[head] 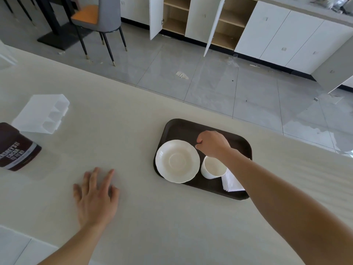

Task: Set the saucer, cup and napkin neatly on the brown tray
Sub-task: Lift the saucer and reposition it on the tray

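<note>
The brown tray (183, 129) lies on the pale counter, right of centre. On its left half rests a white scalloped saucer (177, 161), its edge overhanging the tray's left rim. A white cup (212, 169) stands upright beside the saucer on the tray. A folded white napkin (232, 183) lies at the tray's near right, partly hidden under my forearm. My right hand (213, 143) hovers over the tray just above the cup and the saucer's far right edge, fingers curled shut, nothing visibly in them. My left hand (96, 196) rests flat on the counter, fingers spread.
A dark cocoa tin (16, 148) lies at the counter's left edge, with a translucent plastic organiser (43, 113) behind it. The counter's far edge runs diagonally just beyond the tray. Past it are tiled floor, a chair and open white cabinets.
</note>
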The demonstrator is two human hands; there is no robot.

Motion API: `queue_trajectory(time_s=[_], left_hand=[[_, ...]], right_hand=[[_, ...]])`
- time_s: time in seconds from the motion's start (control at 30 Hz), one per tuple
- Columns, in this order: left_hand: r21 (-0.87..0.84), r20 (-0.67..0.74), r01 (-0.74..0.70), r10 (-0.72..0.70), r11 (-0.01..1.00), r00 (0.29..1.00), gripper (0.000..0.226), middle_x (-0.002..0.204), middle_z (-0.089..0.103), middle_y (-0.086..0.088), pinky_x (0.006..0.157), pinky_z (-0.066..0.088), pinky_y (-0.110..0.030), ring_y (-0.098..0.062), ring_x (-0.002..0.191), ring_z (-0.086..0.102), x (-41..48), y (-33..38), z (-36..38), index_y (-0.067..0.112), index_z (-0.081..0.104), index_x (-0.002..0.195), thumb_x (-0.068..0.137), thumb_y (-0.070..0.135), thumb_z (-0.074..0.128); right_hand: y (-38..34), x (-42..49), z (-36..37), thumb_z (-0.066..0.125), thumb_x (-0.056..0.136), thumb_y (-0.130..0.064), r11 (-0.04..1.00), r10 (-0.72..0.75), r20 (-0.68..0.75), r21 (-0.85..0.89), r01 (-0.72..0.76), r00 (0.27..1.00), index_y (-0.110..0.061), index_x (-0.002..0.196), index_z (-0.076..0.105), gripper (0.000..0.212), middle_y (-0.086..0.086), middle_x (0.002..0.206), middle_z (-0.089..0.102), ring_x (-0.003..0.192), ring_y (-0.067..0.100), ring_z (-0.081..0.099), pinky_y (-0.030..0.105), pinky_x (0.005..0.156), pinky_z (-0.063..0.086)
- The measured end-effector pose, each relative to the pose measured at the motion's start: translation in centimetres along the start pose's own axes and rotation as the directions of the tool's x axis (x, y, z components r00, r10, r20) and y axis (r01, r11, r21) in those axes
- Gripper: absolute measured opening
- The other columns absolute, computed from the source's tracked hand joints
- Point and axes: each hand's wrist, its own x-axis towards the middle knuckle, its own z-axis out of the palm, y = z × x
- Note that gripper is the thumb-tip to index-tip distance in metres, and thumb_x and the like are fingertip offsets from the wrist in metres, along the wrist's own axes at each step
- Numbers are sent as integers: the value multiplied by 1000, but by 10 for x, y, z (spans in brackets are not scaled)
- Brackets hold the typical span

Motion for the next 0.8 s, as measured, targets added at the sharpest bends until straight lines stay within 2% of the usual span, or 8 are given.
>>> queue_trajectory(time_s=[0.1, 0.2, 0.3, 0.4, 0.47, 0.67, 0.73, 0.8], left_hand=[[7, 6, -7, 7, 1000, 1000, 55, 152, 41, -12, 117, 12, -57, -35, 144, 28, 0, 0, -1, 34, 51, 137, 84, 39, 38], [1, 4, -4, 4, 1000, 1000, 55, 152, 41, -12, 117, 12, -57, -35, 144, 28, 0, 0, -1, 34, 51, 137, 84, 38, 38], [7, 0, -2, 2, 1000, 1000, 55, 152, 42, -12, 117, 13, -57, -35, 144, 29, 0, -1, 0, 34, 52, 137, 84, 38, 38], [9, -3, -6, 6, 1000, 1000, 55, 152, 42, -11, 117, 12, -56, -35, 144, 29, 0, -1, 1, 35, 51, 137, 84, 38, 38], [11, -2, -4, 4, 1000, 1000, 55, 152, 41, -11, 117, 11, -56, -35, 144, 29, 1, -2, 2, 35, 51, 137, 84, 38, 38], [21, 11, -2, 2, 1000, 1000, 55, 153, 40, -11, 118, 11, -56, -34, 145, 28, 1, -3, 3, 36, 49, 139, 84, 39, 37], [20, 11, 1, -1, 1000, 1000, 55, 153, 40, -11, 118, 11, -56, -34, 145, 28, 1, -3, 3, 36, 49, 138, 84, 39, 37], [20, 12, 1, -1, 1000, 1000, 55, 153, 40, -11, 118, 11, -56, -34, 145, 28, 1, -3, 2, 36, 49, 139, 85, 39, 37]], right_hand=[[-4, 8, 3, 60, 88, -26, 999, -16, 50, -39, 18, 999, -13, 82, 68, 16, 5, 84, 69, 84, 29, 66, 39, 72, 59], [-8, 14, 6, 59, 89, -27, 996, -37, 88, -83, 45, 995, -20, 66, 54, 25, 1, 73, 62, 78, 27, 65, 36, 65, 54], [-11, 18, 10, 60, 89, -25, 997, -38, 111, -61, 45, 993, -22, 68, 54, 22, 1, 76, 64, 79, 27, 65, 34, 63, 51], [-13, 22, 14, 60, 89, -23, 998, -49, 124, -35, 54, 991, -16, 81, 63, 11, 6, 86, 70, 83, 28, 66, 38, 72, 57], [-12, 24, 15, 61, 89, -23, 998, -53, 124, -20, 56, 991, -14, 87, 65, 10, 7, 89, 71, 84, 27, 67, 39, 75, 58], [-7, 31, 19, 65, 88, -24, 997, -45, 129, 63, 37, 991, -17, 85, 64, 8, 5, 91, 72, 82, 24, 64, 29, 63, 45], [-6, 32, 20, 66, 88, -22, 995, -43, 121, 94, 32, 992, -15, 91, 68, 8, 5, 93, 72, 80, 22, 64, 30, 66, 49], [-6, 33, 21, 66, 88, -20, 993, -36, 127, 115, 21, 991, -15, 94, 69, 8, 5, 89, 73, 68, 21, 67, 34, 69, 57]])
